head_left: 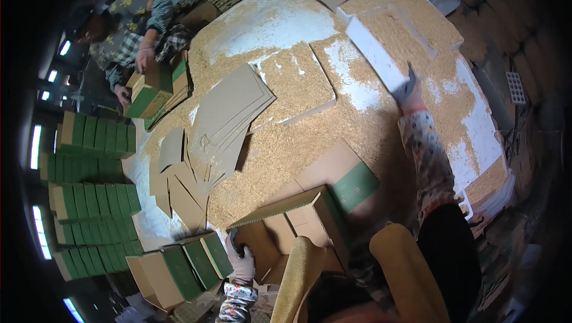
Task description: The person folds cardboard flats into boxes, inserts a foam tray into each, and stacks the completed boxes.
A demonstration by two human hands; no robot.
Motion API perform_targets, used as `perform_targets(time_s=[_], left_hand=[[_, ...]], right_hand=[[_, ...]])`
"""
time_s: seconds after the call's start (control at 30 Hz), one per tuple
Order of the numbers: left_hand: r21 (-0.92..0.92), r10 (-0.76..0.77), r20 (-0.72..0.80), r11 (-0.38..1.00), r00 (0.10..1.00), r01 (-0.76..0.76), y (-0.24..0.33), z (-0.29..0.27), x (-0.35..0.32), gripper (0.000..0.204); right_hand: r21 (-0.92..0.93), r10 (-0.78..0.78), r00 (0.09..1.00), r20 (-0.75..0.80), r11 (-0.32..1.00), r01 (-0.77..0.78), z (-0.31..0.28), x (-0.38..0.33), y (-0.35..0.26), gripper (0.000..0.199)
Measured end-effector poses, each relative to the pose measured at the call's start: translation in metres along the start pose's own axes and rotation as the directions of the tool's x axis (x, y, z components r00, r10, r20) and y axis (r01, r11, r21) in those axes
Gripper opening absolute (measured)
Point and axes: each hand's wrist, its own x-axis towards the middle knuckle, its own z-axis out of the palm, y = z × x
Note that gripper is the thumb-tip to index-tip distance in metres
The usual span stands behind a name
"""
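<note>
My gloved left hand (241, 263) is closed on the left edge of an open cardboard box (325, 216), brown inside and green outside, close in front of me. The box's long flap (354, 189) lies out over the table. Farther off, my outstretched right hand (412, 95) grips the near end of a white foam tray (375, 52). Brown, husk-like loose material covers the tray's top. My right thumb is raised along its end, while the other fingers are mostly hidden.
Loose brown material covers much of the white table (351, 120). Flat cardboard sheets (229, 114) lie left of centre. Green-and-brown boxes (98, 198) are stacked at left, with more open boxes (179, 272) near my left hand. Across the table, a co-worker (134, 31) handles another box (149, 93).
</note>
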Motion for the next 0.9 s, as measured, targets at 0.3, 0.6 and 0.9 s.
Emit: perform_targets(time_s=[0.3,0.6,0.9], left_hand=[[-0.626,-0.096,0.119,0.766,0.988,0.15,0.013,0.0,0.068,0.052],[-0.892,-0.106,0.429,0.103,0.897,0.439,0.047,0.002,0.076,0.062],[-0.083,-0.094,-0.004,0.992,0.996,0.093,-0.096,-0.012,0.141,0.075]], right_hand=[[0.355,0.114,0.81,0.575,0.857,-0.373,-0.112,-0.18,-0.228,0.047],[0.045,-0.109,0.54,0.835,0.99,0.13,-0.064,-0.19,-0.359,0.043],[-0.122,0.446,0.542,0.713,0.839,-0.53,-0.016,-0.296,-0.281,0.047]])
